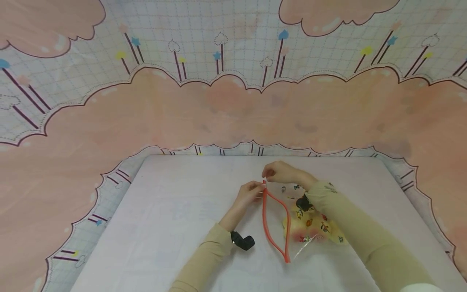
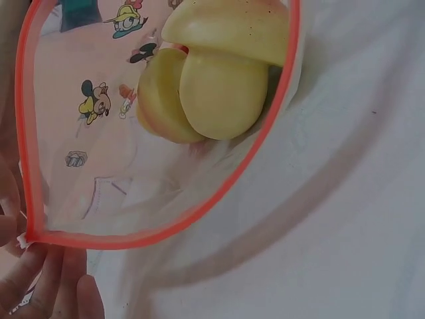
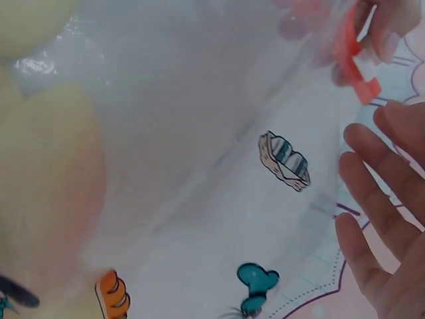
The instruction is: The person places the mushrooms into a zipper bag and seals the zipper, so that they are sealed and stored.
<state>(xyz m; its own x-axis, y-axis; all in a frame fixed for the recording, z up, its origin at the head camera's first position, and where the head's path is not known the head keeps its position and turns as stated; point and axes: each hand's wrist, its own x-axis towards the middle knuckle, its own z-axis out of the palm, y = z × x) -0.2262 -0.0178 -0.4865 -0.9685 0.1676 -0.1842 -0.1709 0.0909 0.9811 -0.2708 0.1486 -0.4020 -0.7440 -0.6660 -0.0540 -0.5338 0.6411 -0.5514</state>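
Note:
A clear zip bag point(image 1: 297, 247) with cartoon prints and an orange-red zip edge point(image 2: 219, 206) lies on the table, its mouth spread into a wide loop. Inside are several smooth yellow pieces point(image 2: 222, 93) with a pinkish blush, one rounded like a mushroom cap. At the far corner of the zip, my left hand point(image 1: 249, 195) pinches the end of the edge. Close beside that corner is my right hand point(image 1: 282, 172). In the right wrist view, the right hand's fingers point(image 3: 378, 206) are loosely extended, a little apart from the zip end, with nothing held.
The bag rests on a white table point(image 1: 164, 211), right of its middle. Behind the table's far edge hangs a patterned cloth point(image 1: 226, 109) with pink clouds. Black wrist cameras sit on both wrists, the left one point(image 1: 243, 241) near the bag's mouth.

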